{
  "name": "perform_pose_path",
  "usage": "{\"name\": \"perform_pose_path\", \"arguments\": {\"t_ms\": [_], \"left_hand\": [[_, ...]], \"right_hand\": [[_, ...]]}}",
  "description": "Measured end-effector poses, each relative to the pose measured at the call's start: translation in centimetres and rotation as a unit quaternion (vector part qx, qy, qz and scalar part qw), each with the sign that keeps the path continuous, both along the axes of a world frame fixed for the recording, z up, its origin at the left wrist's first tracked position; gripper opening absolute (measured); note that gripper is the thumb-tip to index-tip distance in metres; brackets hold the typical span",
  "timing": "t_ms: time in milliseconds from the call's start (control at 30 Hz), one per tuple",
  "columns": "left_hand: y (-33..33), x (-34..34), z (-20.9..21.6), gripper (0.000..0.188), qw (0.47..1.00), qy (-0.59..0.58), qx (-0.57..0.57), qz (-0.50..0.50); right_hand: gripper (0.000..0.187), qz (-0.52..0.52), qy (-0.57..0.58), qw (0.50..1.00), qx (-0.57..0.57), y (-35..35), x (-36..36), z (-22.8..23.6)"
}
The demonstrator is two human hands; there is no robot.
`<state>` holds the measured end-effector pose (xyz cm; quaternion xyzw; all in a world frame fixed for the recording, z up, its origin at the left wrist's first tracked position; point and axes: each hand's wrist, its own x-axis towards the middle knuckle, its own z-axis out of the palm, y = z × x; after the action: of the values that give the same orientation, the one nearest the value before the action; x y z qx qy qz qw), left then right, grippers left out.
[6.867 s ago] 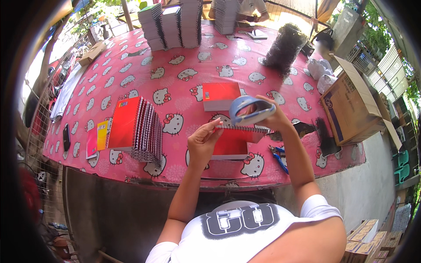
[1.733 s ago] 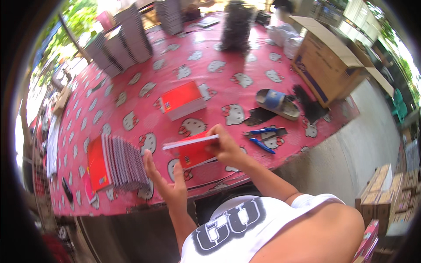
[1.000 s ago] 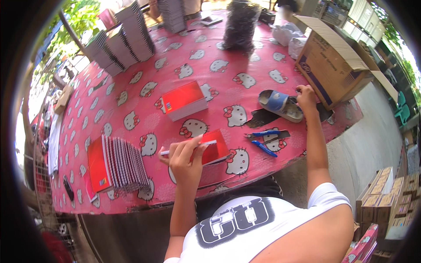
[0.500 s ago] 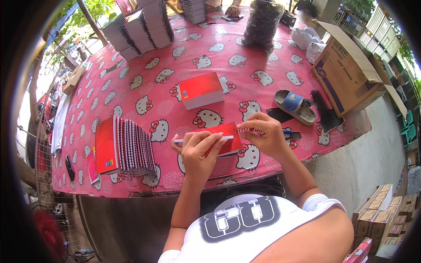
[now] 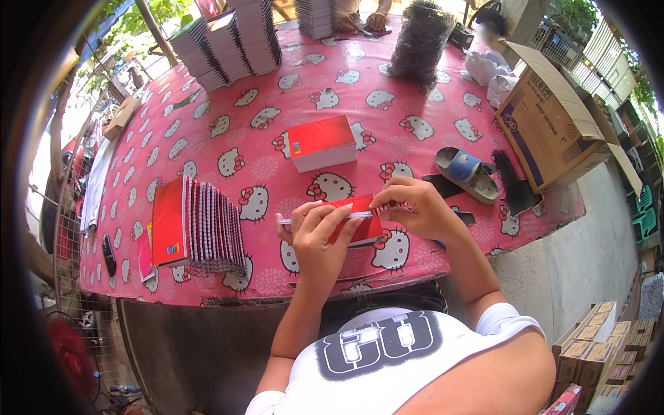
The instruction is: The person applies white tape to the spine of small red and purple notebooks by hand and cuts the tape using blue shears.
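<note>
Notebook [image 5: 364,214] with a red cover is held edge-on above the near side of a table, its white page edge turned up between the wearer's two hands. The left hand [image 5: 312,232] is closed on it, thumb on the near side and fingers bent over the top. The right hand [image 5: 418,206] is nearly closed too, thumb and fingertips pinched together on a dark spiral coil [image 5: 393,205] that runs out from the notebook's right end; how much of the coil lies inside the grip cannot be seen. Just below the hands, partly covered by them, lies a red-topped paper block [image 5: 366,234].

Farther in, well apart from the hands, sits a thicker block of red-covered notebooks [image 5: 321,142]. To the left stands a leaning row of spiral-bound red notebooks [image 5: 169,221], with pink and yellow covers [image 5: 144,254] beside it. To the right, a blue slide sandal [image 5: 465,169] rests near a heap of loose black coils [image 5: 512,180], next to an opened cardboard box [image 5: 546,128]. The pink tablecloth [image 5: 207,187] is patterned with white cat faces. Along the far edge are tall stacks of spiral-bound notebooks [image 5: 228,48], a wrapped bundle of black coils [image 5: 418,45], and a co-worker's hands [image 5: 377,21]
</note>
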<state>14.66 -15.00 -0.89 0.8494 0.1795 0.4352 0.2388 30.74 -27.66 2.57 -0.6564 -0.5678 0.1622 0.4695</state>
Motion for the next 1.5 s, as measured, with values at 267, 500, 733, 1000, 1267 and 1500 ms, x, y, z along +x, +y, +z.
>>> {"name": "perform_pose_path", "arguments": {"t_ms": [267,500,733,1000,1267,1500], "left_hand": [[0.2,-0.3,-0.6,0.025,1.0,0.024,-0.001,0.003],[-2.0,0.5,0.3,0.037,0.995,0.061,0.043,0.07],[-1.5,1.0,-0.2,0.029,0.994,0.07,0.046,0.069],[-1.2,1.3,-0.7,0.023,0.992,0.088,0.045,0.074],[-1.0,0.7,0.1,0.022,0.989,0.121,0.027,0.077],[-0.6,0.1,0.2,0.017,0.994,0.089,-0.004,0.056]], "right_hand": [[0.022,0.042,-0.056,0.997,-0.031,0.1,0.6,1.1],[0.027,0.045,-0.03,0.998,-0.024,0.1,0.2,0.6],[0.026,0.055,-0.047,0.997,-0.029,0.2,0.5,1.0],[0.022,0.032,-0.071,0.997,-0.023,0.2,-0.1,1.0],[0.021,-0.042,-0.024,0.999,0.011,0.7,-1.7,0.1],[0.02,-0.062,-0.124,0.99,0.005,0.7,-2.3,0.2]]}}
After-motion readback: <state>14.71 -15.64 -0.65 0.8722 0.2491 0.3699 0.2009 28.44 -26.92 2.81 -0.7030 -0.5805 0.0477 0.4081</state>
